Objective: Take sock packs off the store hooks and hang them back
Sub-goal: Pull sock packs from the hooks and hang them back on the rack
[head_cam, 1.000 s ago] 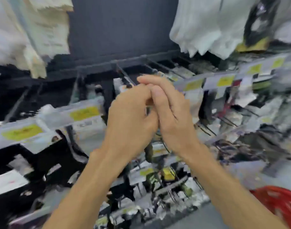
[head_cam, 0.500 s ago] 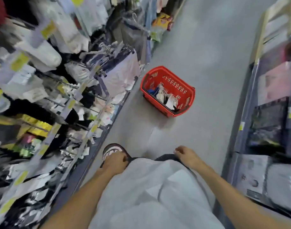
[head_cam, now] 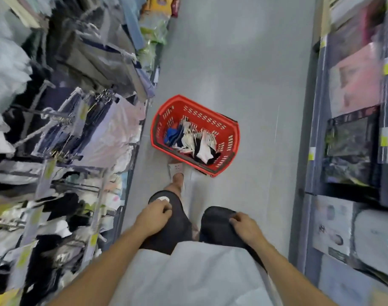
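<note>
Sock packs (head_cam: 195, 140) lie heaped in the red basket (head_cam: 202, 117) on the floor at 12 o'clock, well apart from both hands and beyond the foot (head_cam: 177, 178). Left hand (head_cam: 154, 217) and right hand (head_cam: 247, 227) rest on the dark shorts (head_cam: 177, 228) at the knees, fingers bent; whether they pinch the cloth cannot be told. The hook racks (head_cam: 63, 120) at 9 o'clock are motion-blurred, their goods indistinct; the shelves (head_cam: 354, 140) at 3 o'clock are cut off.
</note>
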